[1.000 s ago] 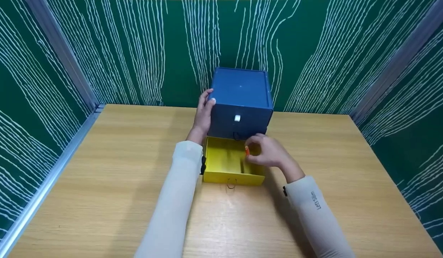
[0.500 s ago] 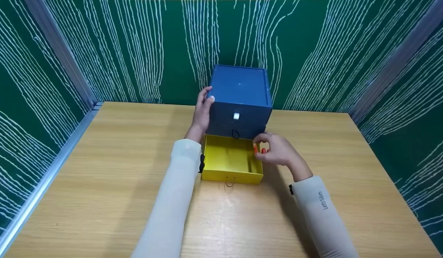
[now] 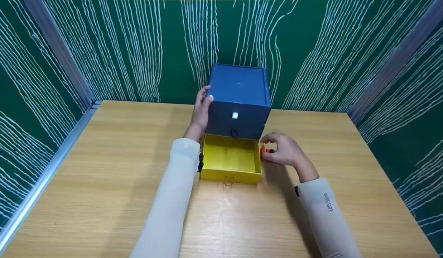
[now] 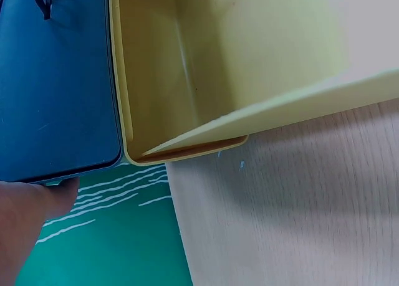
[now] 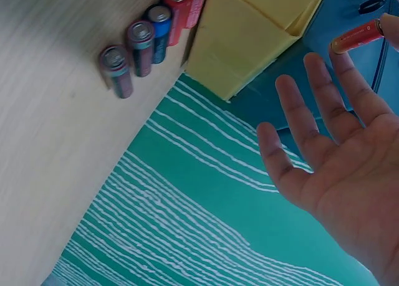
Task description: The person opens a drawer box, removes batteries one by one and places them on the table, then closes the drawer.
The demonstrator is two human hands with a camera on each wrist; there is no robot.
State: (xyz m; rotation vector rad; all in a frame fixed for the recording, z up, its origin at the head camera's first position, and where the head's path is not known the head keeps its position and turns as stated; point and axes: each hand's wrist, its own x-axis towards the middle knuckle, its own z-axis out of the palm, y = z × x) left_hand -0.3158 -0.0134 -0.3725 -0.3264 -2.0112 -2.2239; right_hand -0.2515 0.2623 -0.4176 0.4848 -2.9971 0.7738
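Observation:
My right hand (image 3: 284,148) pinches a red-orange battery (image 5: 358,37) between thumb and forefinger, just outside the right wall of a pulled-out yellow drawer (image 3: 230,176). In the right wrist view the other fingers are spread. Several batteries stand upright on the table beside that drawer wall, among them a blue one (image 5: 159,32) and a red one (image 5: 177,9); in the head view this hand partly hides them. My left hand (image 3: 200,114) rests against the left side of the dark blue drawer box (image 3: 239,86), with its thumb near the front top corner. The drawer holds nothing that shows.
A wooden table (image 3: 99,161) carries everything. Behind it rises a green wall (image 3: 185,82) with white wavy lines, close to the back of the box. The box front has a white square (image 3: 235,115) and a dark loop handle (image 3: 234,133); another loop (image 3: 228,181) hangs on the drawer.
My right hand has moved right with the battery, from over the drawer to beyond its right wall. My left hand stays on the box while the whole view shifts slightly.

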